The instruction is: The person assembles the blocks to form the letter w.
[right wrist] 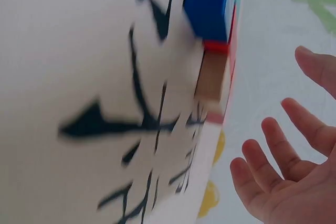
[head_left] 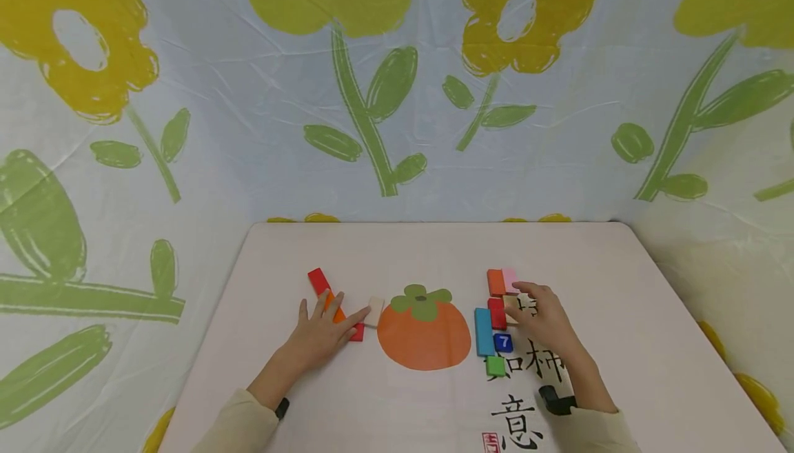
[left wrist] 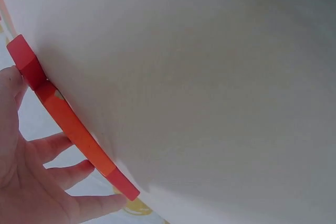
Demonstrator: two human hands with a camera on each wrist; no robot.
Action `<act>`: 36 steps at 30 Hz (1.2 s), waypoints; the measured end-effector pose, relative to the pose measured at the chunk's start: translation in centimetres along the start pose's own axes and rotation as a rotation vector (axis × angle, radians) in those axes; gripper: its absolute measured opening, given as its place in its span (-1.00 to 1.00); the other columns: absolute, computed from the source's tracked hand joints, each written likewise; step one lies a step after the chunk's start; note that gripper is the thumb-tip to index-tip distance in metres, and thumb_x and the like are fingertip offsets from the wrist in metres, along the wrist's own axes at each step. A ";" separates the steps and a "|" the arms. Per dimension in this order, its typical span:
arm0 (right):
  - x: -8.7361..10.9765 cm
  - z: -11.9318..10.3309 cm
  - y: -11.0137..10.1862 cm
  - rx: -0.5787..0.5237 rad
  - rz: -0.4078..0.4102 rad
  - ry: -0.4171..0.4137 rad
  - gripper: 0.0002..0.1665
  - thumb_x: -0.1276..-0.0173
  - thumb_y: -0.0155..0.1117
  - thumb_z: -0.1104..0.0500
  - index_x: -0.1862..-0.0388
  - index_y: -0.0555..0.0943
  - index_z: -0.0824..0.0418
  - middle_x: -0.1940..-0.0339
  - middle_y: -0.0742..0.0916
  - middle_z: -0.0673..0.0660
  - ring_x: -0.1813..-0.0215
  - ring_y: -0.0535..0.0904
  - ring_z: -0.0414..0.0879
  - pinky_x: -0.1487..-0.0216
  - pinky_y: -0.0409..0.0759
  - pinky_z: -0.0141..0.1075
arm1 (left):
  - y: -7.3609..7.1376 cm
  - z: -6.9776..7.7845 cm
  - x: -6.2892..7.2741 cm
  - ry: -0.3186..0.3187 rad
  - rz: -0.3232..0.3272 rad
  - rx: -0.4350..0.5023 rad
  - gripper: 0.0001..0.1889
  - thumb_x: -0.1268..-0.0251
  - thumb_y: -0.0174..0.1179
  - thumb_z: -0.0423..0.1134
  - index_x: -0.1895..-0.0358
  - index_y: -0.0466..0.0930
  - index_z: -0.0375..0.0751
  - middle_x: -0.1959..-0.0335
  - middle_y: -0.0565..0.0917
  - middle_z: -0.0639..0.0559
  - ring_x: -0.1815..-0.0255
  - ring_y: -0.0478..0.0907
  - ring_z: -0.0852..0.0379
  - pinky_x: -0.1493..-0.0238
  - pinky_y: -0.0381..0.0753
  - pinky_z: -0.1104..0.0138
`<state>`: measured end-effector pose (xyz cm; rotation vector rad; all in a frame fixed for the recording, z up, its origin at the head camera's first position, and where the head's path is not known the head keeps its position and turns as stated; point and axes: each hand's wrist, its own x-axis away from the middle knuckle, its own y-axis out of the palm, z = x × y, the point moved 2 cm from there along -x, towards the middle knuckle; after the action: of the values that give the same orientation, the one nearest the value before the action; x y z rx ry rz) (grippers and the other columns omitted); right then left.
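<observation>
My left hand (head_left: 319, 334) lies over a slanted row of blocks with its fingers spread. In the row are a red block (head_left: 319, 279), an orange block (left wrist: 79, 134) and another red block (head_left: 357, 333). The left wrist view shows fingertips against the row's side. A pale wooden block (head_left: 374, 311) is at the thumb. On the right, my right hand (head_left: 546, 316) hovers with loosely bent fingers beside a cluster: orange (head_left: 495, 283), pink (head_left: 510, 279), red (head_left: 497, 314), pale wooden (right wrist: 212, 75), light blue (head_left: 484, 332), dark blue "7" (head_left: 503, 343) and green (head_left: 495, 366) blocks. Nothing is in its grasp.
A printed orange persimmon (head_left: 424, 336) lies flat between the two block groups. Black printed characters (head_left: 520, 425) run down the right part of the pale table (head_left: 335, 398). A flower-patterned cloth (head_left: 434, 163) stands behind and at both sides.
</observation>
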<state>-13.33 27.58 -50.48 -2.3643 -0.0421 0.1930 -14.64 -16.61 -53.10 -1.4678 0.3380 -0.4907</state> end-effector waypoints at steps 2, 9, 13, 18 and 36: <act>0.1 0.7 -0.5 0.007 -0.023 0.028 -0.36 -0.39 0.37 0.14 -0.35 0.42 0.37 -0.21 0.50 0.46 -0.23 0.39 0.37 -0.09 0.47 0.30 | 0.1 0.0 0.0 -0.003 -0.009 0.016 -0.45 -0.53 0.04 0.07 -0.53 0.24 0.32 -0.48 0.25 -0.31 -0.51 0.01 -0.43 -0.26 0.13 -0.44; 0.3 2.8 -1.3 0.017 -0.134 0.124 -0.35 -0.38 0.40 0.04 -0.33 0.46 0.30 -0.23 0.52 0.43 -0.21 0.45 0.38 -0.07 0.51 0.28 | 0.5 -0.2 -0.1 -0.003 -0.037 0.050 -0.44 -0.55 0.01 0.07 -0.55 0.20 0.32 -0.51 0.20 -0.32 -0.52 -0.05 -0.44 -0.25 0.26 -0.37; 0.1 3.3 -1.2 0.028 -0.165 0.099 -0.33 -0.32 0.45 0.06 -0.32 0.47 0.29 -0.22 0.53 0.42 -0.22 0.42 0.35 -0.10 0.48 0.31 | 0.5 -0.2 0.0 0.003 -0.023 0.050 -0.45 -0.55 0.01 0.08 -0.54 0.21 0.31 -0.50 0.21 -0.32 -0.52 -0.04 -0.44 -0.24 0.28 -0.36; -0.1 3.5 -0.9 0.074 -0.192 0.093 -0.28 -0.27 0.48 0.08 -0.35 0.46 0.25 -0.19 0.52 0.43 -0.24 0.32 0.37 -0.02 0.51 0.32 | 0.3 -0.1 0.1 0.001 -0.021 0.058 -0.44 -0.54 0.03 0.07 -0.54 0.22 0.30 -0.50 0.21 -0.32 -0.52 -0.03 -0.44 -0.24 0.28 -0.36; -0.5 3.1 -0.4 0.168 -0.213 0.147 -0.23 -0.15 0.54 0.11 -0.32 0.47 0.25 -0.22 0.44 0.44 -0.21 0.24 0.35 0.01 0.50 0.30 | -0.1 0.0 0.0 -0.009 -0.030 0.072 -0.44 -0.54 0.04 0.06 -0.54 0.22 0.33 -0.50 0.21 -0.32 -0.52 -0.04 -0.45 -0.24 0.27 -0.37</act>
<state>-14.33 29.91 -52.33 -2.1819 -0.1984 -0.0775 -14.64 -16.66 -53.04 -1.4063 0.2888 -0.5155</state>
